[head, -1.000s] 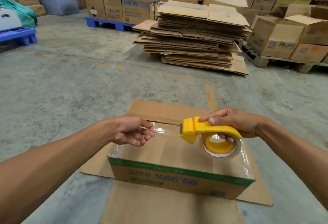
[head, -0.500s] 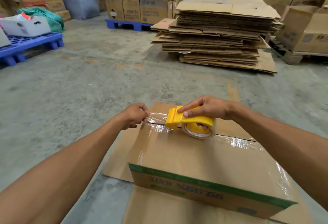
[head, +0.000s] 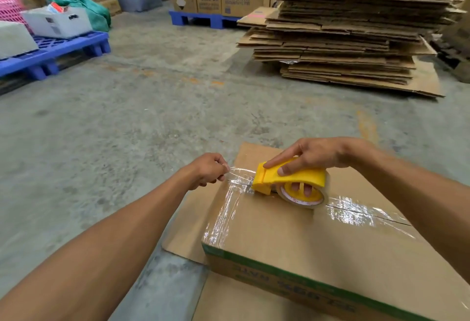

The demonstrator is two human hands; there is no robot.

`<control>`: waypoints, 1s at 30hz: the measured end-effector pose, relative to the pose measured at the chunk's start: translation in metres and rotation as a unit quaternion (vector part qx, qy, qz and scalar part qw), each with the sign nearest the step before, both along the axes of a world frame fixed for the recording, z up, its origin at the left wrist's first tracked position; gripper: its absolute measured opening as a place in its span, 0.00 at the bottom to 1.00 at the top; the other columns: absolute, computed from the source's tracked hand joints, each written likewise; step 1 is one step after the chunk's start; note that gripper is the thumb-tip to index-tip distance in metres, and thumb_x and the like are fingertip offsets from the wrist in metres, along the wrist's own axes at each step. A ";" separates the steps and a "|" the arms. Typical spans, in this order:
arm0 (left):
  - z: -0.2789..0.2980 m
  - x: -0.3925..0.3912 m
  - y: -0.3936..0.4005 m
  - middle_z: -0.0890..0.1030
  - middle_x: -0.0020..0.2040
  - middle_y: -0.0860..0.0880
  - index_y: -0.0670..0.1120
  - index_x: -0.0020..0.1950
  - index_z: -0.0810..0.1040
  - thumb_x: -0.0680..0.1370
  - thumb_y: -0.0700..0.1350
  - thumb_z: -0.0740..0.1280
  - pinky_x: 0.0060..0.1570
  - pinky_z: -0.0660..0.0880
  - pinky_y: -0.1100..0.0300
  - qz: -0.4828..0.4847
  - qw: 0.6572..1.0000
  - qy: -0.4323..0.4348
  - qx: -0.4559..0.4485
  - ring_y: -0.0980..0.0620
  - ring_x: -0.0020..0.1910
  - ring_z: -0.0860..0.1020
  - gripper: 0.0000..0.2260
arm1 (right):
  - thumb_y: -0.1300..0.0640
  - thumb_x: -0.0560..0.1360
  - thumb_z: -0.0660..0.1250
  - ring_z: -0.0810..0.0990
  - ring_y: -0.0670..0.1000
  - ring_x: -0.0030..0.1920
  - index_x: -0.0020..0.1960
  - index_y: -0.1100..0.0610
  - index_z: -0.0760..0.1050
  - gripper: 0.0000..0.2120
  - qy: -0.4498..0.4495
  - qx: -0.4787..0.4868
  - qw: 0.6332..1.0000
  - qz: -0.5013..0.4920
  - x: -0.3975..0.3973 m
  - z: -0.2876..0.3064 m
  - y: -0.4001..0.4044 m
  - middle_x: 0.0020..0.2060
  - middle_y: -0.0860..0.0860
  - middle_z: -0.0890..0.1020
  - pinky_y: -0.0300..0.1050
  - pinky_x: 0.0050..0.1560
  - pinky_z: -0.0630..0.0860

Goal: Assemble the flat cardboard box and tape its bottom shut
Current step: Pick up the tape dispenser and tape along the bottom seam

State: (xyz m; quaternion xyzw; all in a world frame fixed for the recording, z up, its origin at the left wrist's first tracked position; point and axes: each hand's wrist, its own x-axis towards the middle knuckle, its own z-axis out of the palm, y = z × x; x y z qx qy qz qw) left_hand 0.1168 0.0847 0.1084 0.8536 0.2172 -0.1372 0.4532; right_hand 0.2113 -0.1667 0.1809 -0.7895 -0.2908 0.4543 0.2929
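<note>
The grey concrete floor (head: pixel 132 127) carries a flat cardboard sheet (head: pixel 188 231) with the box (head: pixel 292 239) on it. Farther off stand a stack of flattened cartons (head: pixel 351 35) and blue pallets (head: pixel 53 53).

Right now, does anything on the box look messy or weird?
Yes. The clear tape along the box's left edge is wrinkled and bunched, not flat. Otherwise fine: the left hand pinches the tape end, and the right hand holds the yellow dispenser on the seam.

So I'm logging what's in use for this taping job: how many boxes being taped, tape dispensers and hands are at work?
Box being taped: 1
Yellow tape dispenser: 1
Hands: 2, left hand, right hand
Total: 4
</note>
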 end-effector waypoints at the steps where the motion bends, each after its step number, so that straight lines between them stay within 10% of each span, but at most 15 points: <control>1: -0.001 0.000 0.000 0.77 0.35 0.49 0.48 0.44 0.74 0.80 0.44 0.62 0.30 0.60 0.60 0.002 1.000 0.003 -0.001 0.53 0.31 0.67 0.05 | 0.57 0.78 0.69 0.84 0.61 0.41 0.65 0.46 0.79 0.17 0.029 0.010 0.999 -0.006 -0.003 -0.002 0.001 0.50 0.66 0.84 0.49 0.37 0.84; 5: -0.008 -0.001 0.001 0.76 0.35 0.49 0.47 0.45 0.72 0.80 0.43 0.60 0.30 0.59 0.61 0.005 1.000 -0.008 -0.007 0.52 0.30 0.65 0.05 | 0.58 0.79 0.67 0.79 0.56 0.26 0.63 0.45 0.81 0.15 0.018 0.030 0.999 -0.024 -0.011 -0.006 0.004 0.34 0.61 0.82 0.46 0.31 0.81; 12: -0.018 -0.005 -0.002 0.79 0.47 0.46 0.47 0.50 0.76 0.80 0.46 0.60 0.35 0.68 0.58 0.002 0.995 -0.076 0.071 0.47 0.45 0.75 0.07 | 0.48 0.74 0.72 0.77 0.54 0.27 0.60 0.43 0.82 0.15 0.001 0.044 0.999 -0.027 -0.015 -0.003 0.004 0.50 0.65 0.85 0.46 0.31 0.81; 30: -0.031 -0.014 0.000 0.77 0.38 0.47 0.48 0.47 0.74 0.81 0.48 0.61 0.31 0.64 0.60 0.047 0.995 -0.071 -0.049 0.52 0.30 0.64 0.07 | 0.51 0.75 0.72 0.78 0.53 0.25 0.61 0.44 0.82 0.14 -0.002 0.032 0.999 -0.025 -0.018 -0.003 0.008 0.52 0.67 0.83 0.44 0.27 0.80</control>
